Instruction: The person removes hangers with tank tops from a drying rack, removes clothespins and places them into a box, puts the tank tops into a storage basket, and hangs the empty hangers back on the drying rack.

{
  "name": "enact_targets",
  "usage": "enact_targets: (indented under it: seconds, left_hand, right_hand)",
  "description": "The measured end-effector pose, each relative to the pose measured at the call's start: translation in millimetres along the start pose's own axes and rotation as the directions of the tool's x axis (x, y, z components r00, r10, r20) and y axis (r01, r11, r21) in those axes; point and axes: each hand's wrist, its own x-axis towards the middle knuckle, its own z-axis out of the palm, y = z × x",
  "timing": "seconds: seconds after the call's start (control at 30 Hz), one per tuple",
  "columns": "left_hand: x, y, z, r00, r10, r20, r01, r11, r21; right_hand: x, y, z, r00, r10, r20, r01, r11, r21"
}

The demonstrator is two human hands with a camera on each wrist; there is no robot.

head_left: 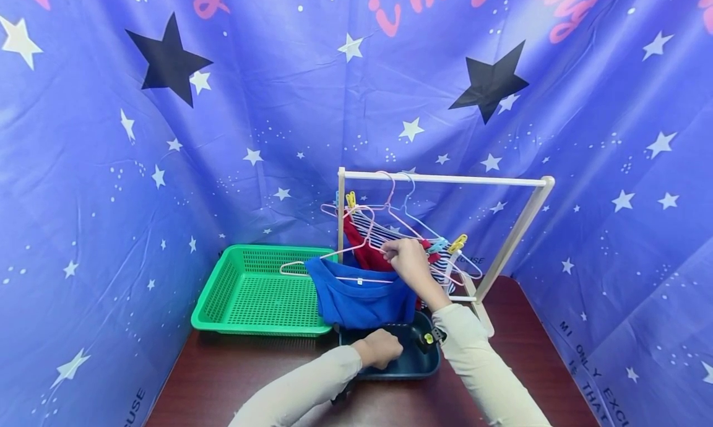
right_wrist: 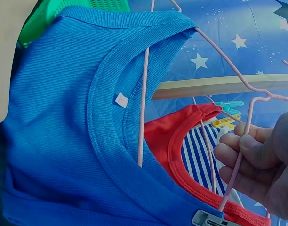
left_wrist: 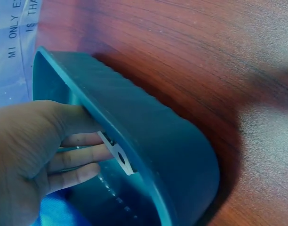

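My right hand (head_left: pixel 406 260) pinches the sloping arm of a pink wire hanger (right_wrist: pixel 239 162) between thumb and fingers. A blue ribbed shirt (head_left: pixel 359 306) hangs on that hanger, whose lower bar crosses the neck opening. One hanger end pokes out past the shirt on the left. At the bottom of the right wrist view, a grey clip (right_wrist: pixel 210 219) overlaps the shirt's neckband. Down inside a dark teal bin (left_wrist: pixel 148 108), my left hand (left_wrist: pixel 45 146) pinches a pale grey clothespin (left_wrist: pixel 119 155) close to the bin wall, its other end hidden by the fingers.
Behind the shirt stands a drying rack with a white top bar (head_left: pixel 473 180) and wooden posts. On it hang a red garment (head_left: pixel 370 257) and a striped one with yellow clips (head_left: pixel 458 242). A green basket (head_left: pixel 208 312) sits at the left on the brown table (head_left: pixel 234 365).
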Motion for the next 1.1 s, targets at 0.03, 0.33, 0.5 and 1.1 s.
enact_targets:
  seconds: [0.03,0.33,0.5,1.1]
  left_hand:
    - [-0.3,0.1,0.4,1.000,-0.004,0.008,0.004,1.000,-0.004]
    - [-4.8,1.3,9.1,1.000,-0.020,-0.024,0.020,1.000,0.003]
    - [-7.9,2.7,9.7,0.999,-0.022,-0.035,0.022,1.000,0.004]
    - [-11.8,5.7,17.5,0.996,-0.053,-0.075,0.056,0.998,0.038]
  right_hand:
    - [0.1,0.0,0.4,1.000,0.004,0.002,-0.004,1.000,-0.002]
    - [0.3,-0.7,1.9,1.000,0.007,-0.005,-0.007,1.000,-0.015]
    - [0.2,-1.6,2.4,1.000,0.015,-0.007,-0.015,1.000,-0.023]
    - [0.6,-9.9,4.4,0.987,0.128,0.094,-0.130,0.991,0.016]
